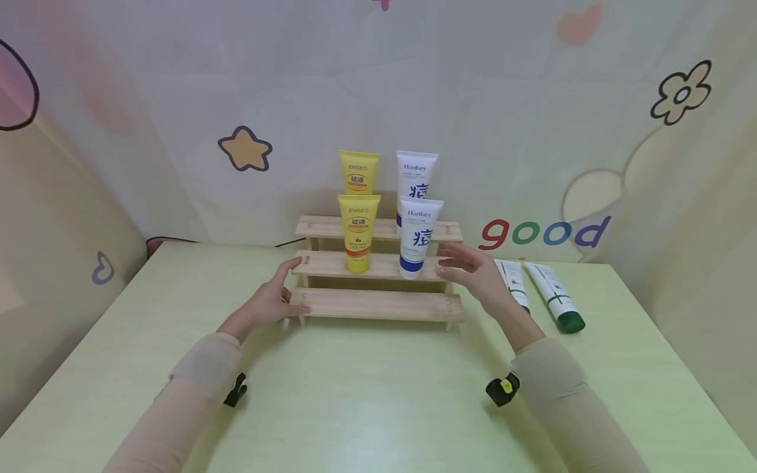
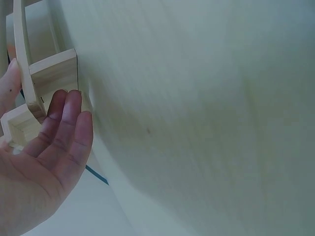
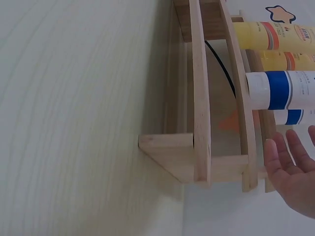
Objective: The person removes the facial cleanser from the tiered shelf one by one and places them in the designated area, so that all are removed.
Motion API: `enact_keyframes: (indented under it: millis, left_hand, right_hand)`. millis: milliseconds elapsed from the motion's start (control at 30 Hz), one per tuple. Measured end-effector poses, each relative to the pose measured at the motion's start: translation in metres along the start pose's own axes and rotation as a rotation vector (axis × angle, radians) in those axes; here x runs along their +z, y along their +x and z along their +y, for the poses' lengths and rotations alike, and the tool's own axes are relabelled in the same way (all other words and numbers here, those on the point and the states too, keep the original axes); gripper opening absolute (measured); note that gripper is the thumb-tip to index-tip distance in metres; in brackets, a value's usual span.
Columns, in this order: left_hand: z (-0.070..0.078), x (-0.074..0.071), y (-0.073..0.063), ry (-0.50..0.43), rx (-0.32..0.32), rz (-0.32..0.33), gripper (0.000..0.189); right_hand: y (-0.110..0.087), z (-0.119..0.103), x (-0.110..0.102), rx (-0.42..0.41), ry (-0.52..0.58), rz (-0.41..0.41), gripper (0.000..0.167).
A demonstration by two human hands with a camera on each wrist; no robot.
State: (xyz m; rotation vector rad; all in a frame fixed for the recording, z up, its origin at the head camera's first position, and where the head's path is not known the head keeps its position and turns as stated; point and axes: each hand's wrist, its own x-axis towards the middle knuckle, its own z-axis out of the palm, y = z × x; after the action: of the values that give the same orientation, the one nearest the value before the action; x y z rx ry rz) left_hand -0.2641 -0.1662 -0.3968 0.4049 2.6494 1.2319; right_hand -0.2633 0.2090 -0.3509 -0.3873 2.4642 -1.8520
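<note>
A three-step wooden rack (image 1: 378, 306) stands on the table. My left hand (image 1: 267, 302) grips its left end, the thumb over the bottom step and the index finger at the middle step; in the left wrist view the other fingers (image 2: 71, 130) lie along the side. On the middle step stand a yellow tube (image 1: 358, 230) and a white Hankey tube (image 1: 419, 231). Behind them, a second yellow tube (image 1: 359, 172) and a second white tube (image 1: 416, 167) stand on the top step. My right hand (image 1: 481, 279), fingers spread and holding nothing, is just right of the front white tube.
Two white tubes with green caps lie on the table to the right; the outer tube (image 1: 554, 295) is in full view, while my right hand partly hides the inner tube (image 1: 513, 279). A patterned cloth (image 1: 331, 98) hangs behind the rack. The table's (image 1: 355, 394) front part lies between my forearms.
</note>
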Motion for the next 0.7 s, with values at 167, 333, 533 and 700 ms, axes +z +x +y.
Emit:
enact_keyframes:
  millis: [167,333,533,700]
  left_hand:
    - [0.0,0.0,0.0,-0.009,0.001,-0.001,0.094]
    - [-0.001,-0.002,-0.002,-0.006,-0.005,0.004,0.095]
    - [-0.001,-0.002,-0.002,-0.027,0.013,-0.007,0.094]
    - [-0.001,-0.001,-0.002,-0.031,0.003,-0.005,0.095]
  right_hand:
    - [0.015,-0.002,0.017,0.017,0.067,0.011,0.053]
    - [0.025,-0.005,0.031,0.06,0.083,0.022,0.056]
    - [0.032,-0.011,0.042,0.133,0.07,0.097,0.054]
    - [0.029,-0.011,0.042,0.136,0.03,0.128,0.054]
